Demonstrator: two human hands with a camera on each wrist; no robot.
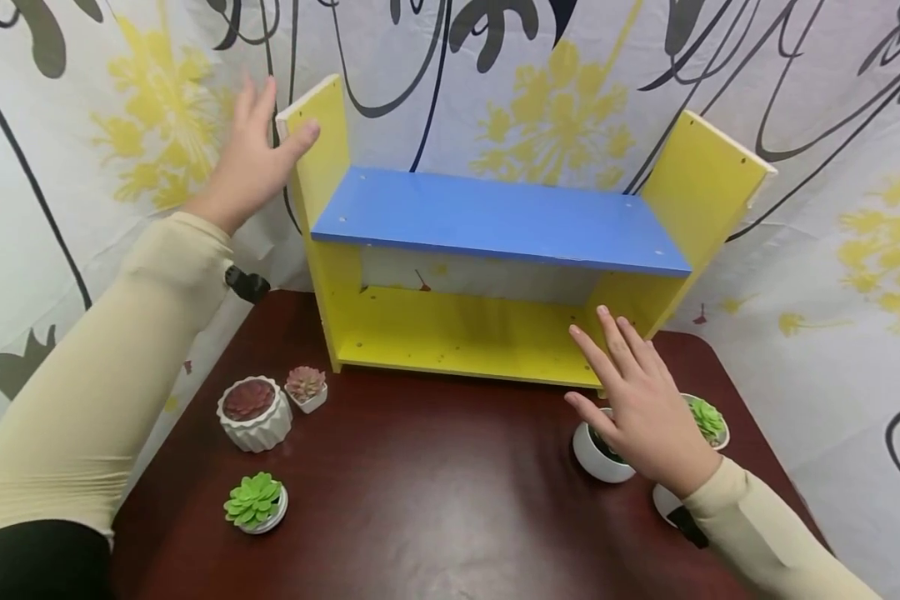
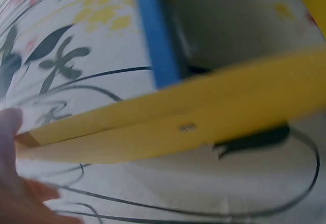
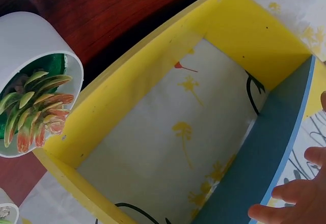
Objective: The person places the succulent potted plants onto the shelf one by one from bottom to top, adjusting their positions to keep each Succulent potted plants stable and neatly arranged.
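We see the left hand (image 1: 251, 162), fingers spread, at the left side panel (image 1: 321, 129), contact unclear, and the right hand (image 1: 637, 408), likewise spread, before the shelf unit (image 1: 510, 225). Neither grips anything, perhaps because the shelf unit stands unaided toward the table's (image 1: 420, 483) back. Potted plants (image 1: 255, 429) flank it, presumably giving it room. We count two side panels, one blue board (image 1: 420, 200), three plants left, at least two right, partly hidden.
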